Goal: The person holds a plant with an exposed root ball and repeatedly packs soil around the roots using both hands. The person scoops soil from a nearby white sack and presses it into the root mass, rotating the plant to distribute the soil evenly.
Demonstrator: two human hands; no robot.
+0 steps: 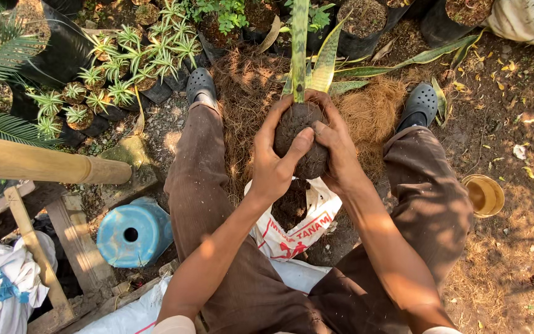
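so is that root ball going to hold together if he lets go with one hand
Probably not well: the root ball looks like bare packed soil, so it may crumble. Both hands, left and right, cup it. The tall leaves likely make it top-heavy and apt to tip.

The ground is bare brown soil [514, 105] strewn with dry yellow leaves, lit by strong sunlight broken into dappled shade. At twelve o'clock lies a heap of tan coconut fibre [372, 111], and beyond it a row of black plastic nursery pots [360, 25] filled with earth. At ten o'clock stands a cluster of small spiky green-and-white seedlings in black grow bags [125, 68]. A thick bamboo pole [44, 164] crosses at nine o'clock above a weathered wooden pallet [75, 241]. A round pale-blue plastic stool [132, 234] sits at eight o'clock. A small yellow plastic cup [483, 195] rests at three o'clock.
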